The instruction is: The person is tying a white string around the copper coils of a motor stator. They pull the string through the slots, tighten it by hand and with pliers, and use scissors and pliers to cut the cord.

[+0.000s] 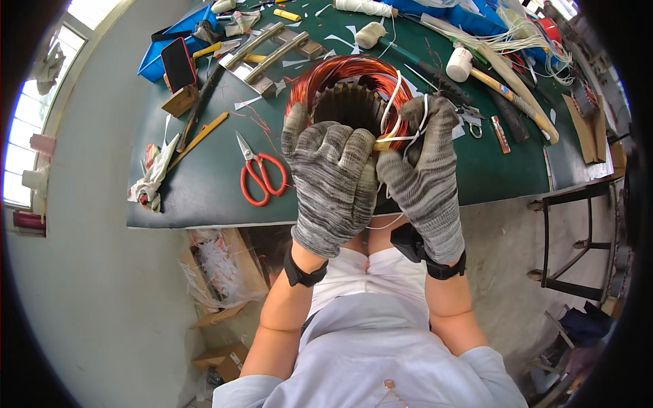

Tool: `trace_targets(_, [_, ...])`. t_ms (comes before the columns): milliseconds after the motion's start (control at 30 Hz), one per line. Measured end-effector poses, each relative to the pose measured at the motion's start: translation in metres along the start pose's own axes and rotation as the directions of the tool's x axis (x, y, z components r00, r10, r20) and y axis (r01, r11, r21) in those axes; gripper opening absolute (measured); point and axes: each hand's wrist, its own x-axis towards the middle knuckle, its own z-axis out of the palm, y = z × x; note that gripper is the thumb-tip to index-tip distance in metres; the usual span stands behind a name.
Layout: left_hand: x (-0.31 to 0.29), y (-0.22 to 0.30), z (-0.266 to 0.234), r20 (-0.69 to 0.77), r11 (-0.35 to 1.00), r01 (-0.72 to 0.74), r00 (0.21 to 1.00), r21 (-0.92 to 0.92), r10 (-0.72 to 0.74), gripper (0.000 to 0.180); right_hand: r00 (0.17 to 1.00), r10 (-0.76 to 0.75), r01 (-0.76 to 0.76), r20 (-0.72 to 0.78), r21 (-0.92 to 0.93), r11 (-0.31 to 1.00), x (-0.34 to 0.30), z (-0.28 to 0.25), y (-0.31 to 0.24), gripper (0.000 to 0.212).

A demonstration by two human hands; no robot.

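A motor stator with copper windings (pixel 328 73) stands at the middle of the green table, its dark slotted bore facing up toward me. My left hand (pixel 335 178), in a grey striped knit glove, is closed over the stator's near rim. White lacing cord (pixel 390 102) loops round the right side of the winding, and a loose length hangs near the table's front edge. My right hand (pixel 430 180), gloved alike, pinches the cord between thumb and fingers beside a yellowish patch on the coil. The fingertips partly hide the cord. Red-handled scissors (pixel 261 175) lie left of my left hand.
Mallets (pixel 460 64), a lighter (pixel 500 134) and a bundle of white leads (pixel 520 41) lie at right. A metal frame (pixel 262 61), phone (pixel 178 65), blue bin (pixel 155 54) and wooden stick (pixel 198 139) are at left. A black metal stand (pixel 578 251) is on the floor at right.
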Motion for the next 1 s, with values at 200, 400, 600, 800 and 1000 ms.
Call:
trace_targets(200, [0.0,-0.002,0.001,0.02,0.999,-0.022,1.0,0.033,0.021,0.025,0.975,-0.196,0.191,-0.106,-0.059,0.98,0.014,0.003,0.007,0.039])
trace_targets(400, [0.002,-0.003,0.002,-0.051,0.999,0.015,0.999,-0.039,-0.017,0.019,0.966,0.062,-0.061,-0.251,0.012,0.998,-0.015,-0.016,-0.014,0.016])
trace_targets(600, [0.002,-0.006,-0.003,-0.034,0.998,-0.037,0.999,-0.057,0.035,0.023,0.932,0.355,-0.35,0.075,0.442,0.826,-0.095,-0.085,0.026,0.035])
trace_targets(800, [0.008,-0.005,-0.004,-0.023,0.996,0.015,1.0,-0.091,-0.017,0.011,0.841,0.351,-0.314,-0.412,0.157,0.936,-0.097,-0.107,0.056,0.03])
trace_targets(1000, [0.008,-0.008,-0.008,-0.024,0.997,-0.07,0.997,-0.041,0.069,0.013,0.927,-0.356,0.235,-0.12,-0.555,0.798,-0.035,-0.028,-0.003,0.025])
